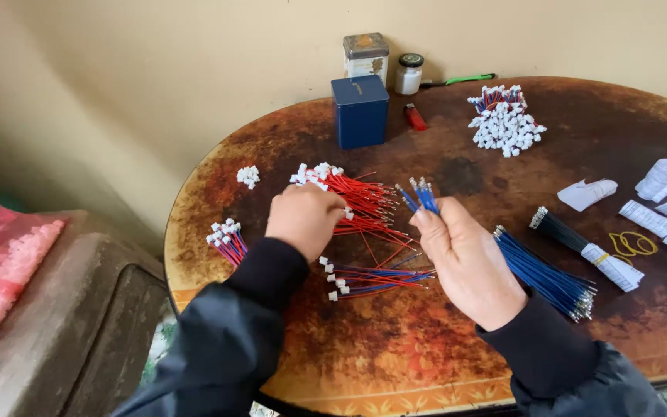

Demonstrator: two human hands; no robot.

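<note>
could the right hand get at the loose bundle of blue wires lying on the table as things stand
Probably yes. The bundle of blue wires lies just beside the right hand, with nothing between them. But that hand already grips a few blue wires, so it might need to free some fingers first.

Between my left hand and right hand the gap is cluttered: red wires fan out just beside the left, and finished red-blue leads lie below, so no clean pass there. Right of my right hand the blue wire bundle and black bundle block the way, with paper slips and rubber bands beyond. I see bare table along the near edge and mid-table, between the blue box and the connector pile.
</note>
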